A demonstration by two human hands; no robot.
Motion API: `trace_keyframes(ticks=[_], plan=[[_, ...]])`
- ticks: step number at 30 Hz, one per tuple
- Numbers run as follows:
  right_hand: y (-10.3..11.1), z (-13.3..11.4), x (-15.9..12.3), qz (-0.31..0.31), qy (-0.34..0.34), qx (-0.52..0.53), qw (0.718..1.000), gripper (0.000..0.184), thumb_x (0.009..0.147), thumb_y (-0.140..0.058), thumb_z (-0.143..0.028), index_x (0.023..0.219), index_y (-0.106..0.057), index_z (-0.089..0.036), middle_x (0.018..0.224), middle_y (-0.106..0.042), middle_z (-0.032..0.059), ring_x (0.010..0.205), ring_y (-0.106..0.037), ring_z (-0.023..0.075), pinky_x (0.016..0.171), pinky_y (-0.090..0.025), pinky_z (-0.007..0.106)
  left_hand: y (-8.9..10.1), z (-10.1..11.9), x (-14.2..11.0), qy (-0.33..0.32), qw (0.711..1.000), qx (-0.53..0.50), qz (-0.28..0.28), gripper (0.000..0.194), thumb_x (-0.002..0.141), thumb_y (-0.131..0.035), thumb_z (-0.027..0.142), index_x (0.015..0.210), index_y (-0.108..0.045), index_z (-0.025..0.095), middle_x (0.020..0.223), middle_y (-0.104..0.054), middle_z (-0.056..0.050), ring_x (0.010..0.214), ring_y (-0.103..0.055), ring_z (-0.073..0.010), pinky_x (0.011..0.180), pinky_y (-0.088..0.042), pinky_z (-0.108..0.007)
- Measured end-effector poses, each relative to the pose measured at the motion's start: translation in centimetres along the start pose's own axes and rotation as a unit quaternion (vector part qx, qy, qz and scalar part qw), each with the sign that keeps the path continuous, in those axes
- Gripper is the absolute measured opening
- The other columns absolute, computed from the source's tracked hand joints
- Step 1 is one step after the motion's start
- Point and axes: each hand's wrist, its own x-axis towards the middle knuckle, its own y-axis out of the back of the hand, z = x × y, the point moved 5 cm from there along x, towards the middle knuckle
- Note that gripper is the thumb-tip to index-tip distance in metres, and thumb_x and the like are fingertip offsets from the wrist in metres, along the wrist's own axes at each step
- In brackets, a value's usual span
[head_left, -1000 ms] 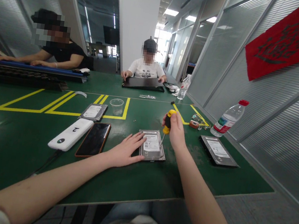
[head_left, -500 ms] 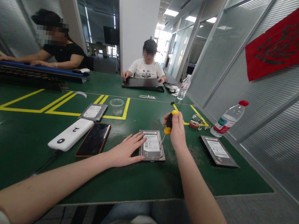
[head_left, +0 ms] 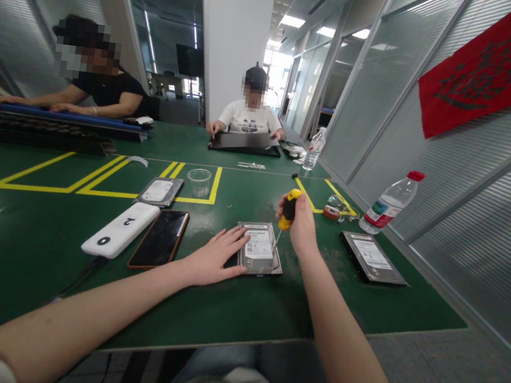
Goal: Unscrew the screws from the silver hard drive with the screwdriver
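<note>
A hard drive with a white label lies flat on the table in front of me. My left hand rests over its left side, fingers stretched out and the thumb by its near edge. Closed around a yellow-and-black screwdriver is my right hand. The screwdriver stands nearly upright, slightly tilted, with its shaft running down to the drive's right side; I cannot make out exactly what the tip touches.
A second hard drive lies to the right, near a water bottle. On the left are a white power bank, a phone, another hard drive and a plastic cup. Two people sit across the green table.
The screwdriver handle has turned a little in my right hand, and the fingers have shifted slightly. My left hand and the hard drive have stayed in place.
</note>
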Motion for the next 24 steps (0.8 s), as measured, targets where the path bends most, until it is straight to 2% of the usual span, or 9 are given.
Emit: trace_keyframes(ticks=[3,6,8,12,14,17,19,21,24], plan=[[0.04,-0.21,-0.02,0.008,0.012,-0.014,1.000,0.043,0.076,-0.064,-0.061,0.087,-0.042,-0.025,0.078,-0.062,-0.0051,0.056,-0.057,0.0073,0.053,-0.047,0.022,0.01,-0.02,0.02,-0.003,1.000,-0.002,0.004,0.079,0.095,-0.033,0.067,0.156,-0.014,0.021,0.161,-0.014,-0.014,0.149,-0.012,-0.0300,0.119,-0.016,-0.053],[0.11,-0.19,-0.04,0.016,0.004,-0.003,1.000,0.045,0.074,-0.069,-0.056,0.090,-0.037,-0.028,0.066,-0.055,-0.0107,0.042,-0.044,0.0050,0.042,-0.036,0.019,0.04,0.02,0.03,0.001,1.000,-0.002,-0.002,0.079,0.095,-0.033,0.067,0.156,-0.016,0.020,0.161,-0.014,-0.014,0.150,-0.011,-0.0299,0.119,-0.016,-0.053],[0.07,-0.08,0.01,0.008,0.001,0.014,1.000,0.043,0.077,-0.062,-0.062,0.094,-0.041,-0.028,0.062,-0.050,-0.0104,0.040,-0.040,0.0053,0.040,-0.032,0.019,0.07,0.08,0.03,0.004,1.000,-0.002,-0.005,0.080,0.095,-0.034,0.067,0.156,-0.017,0.018,0.161,-0.014,-0.014,0.150,-0.011,-0.0298,0.119,-0.016,-0.053],[0.26,0.49,0.21,0.005,-0.020,0.013,1.000,0.054,0.081,-0.043,-0.074,0.088,-0.055,-0.022,0.064,-0.053,-0.0042,0.046,-0.046,0.0068,0.043,-0.037,0.022,0.10,0.15,0.01,0.009,1.000,0.000,-0.008,0.081,0.095,-0.034,0.067,0.155,-0.019,0.015,0.161,-0.013,-0.015,0.150,-0.011,-0.0294,0.119,-0.015,-0.053],[0.50,0.57,0.27,0.016,-0.020,-0.008,1.000,0.053,0.081,-0.045,-0.073,0.082,-0.056,-0.021,0.067,-0.055,-0.0027,0.053,-0.053,0.0076,0.049,-0.043,0.022,0.12,0.19,0.00,0.008,1.000,0.000,-0.007,0.081,0.095,-0.033,0.067,0.155,-0.018,0.016,0.161,-0.013,-0.015,0.150,-0.010,-0.0291,0.119,-0.015,-0.052],[0.50,0.21,0.20,0.014,0.000,-0.022,1.000,0.043,0.080,-0.055,-0.065,0.084,-0.050,-0.022,0.078,-0.061,-0.0028,0.062,-0.060,0.0079,0.059,-0.049,0.023,0.16,0.23,-0.01,0.008,1.000,-0.001,-0.006,0.080,0.095,-0.033,0.067,0.156,-0.018,0.017,0.161,-0.014,-0.014,0.150,-0.011,-0.0292,0.119,-0.015,-0.053],[0.29,0.01,0.08,0.002,0.000,-0.020,1.000,0.037,0.080,-0.061,-0.056,0.087,-0.042,-0.025,0.077,-0.062,-0.0055,0.054,-0.055,0.0062,0.052,-0.045,0.022,0.15,0.21,0.00,0.010,1.000,0.000,-0.007,0.080,0.095,-0.033,0.068,0.156,-0.018,0.017,0.161,-0.014,-0.015,0.150,-0.011,-0.0294,0.119,-0.015,-0.053],[0.16,-0.06,-0.01,0.002,-0.008,-0.012,1.000,0.039,0.079,-0.065,-0.052,0.087,-0.037,-0.027,0.067,-0.057,-0.0095,0.044,-0.045,0.0049,0.043,-0.036,0.019,0.15,0.19,0.00,0.009,1.000,0.001,-0.007,0.080,0.095,-0.033,0.068,0.156,-0.018,0.017,0.161,-0.014,-0.015,0.150,-0.011,-0.0295,0.119,-0.015,-0.052],[0.14,-0.06,0.00,0.008,-0.006,0.011,1.000,0.039,0.080,-0.059,-0.060,0.091,-0.042,-0.026,0.061,-0.052,-0.0097,0.043,-0.041,0.0053,0.042,-0.032,0.019,0.18,0.18,-0.01,0.001,1.000,0.001,0.001,0.079,0.095,-0.033,0.067,0.156,-0.017,0.019,0.161,-0.014,-0.014,0.150,-0.011,-0.0294,0.119,-0.015,-0.052]])
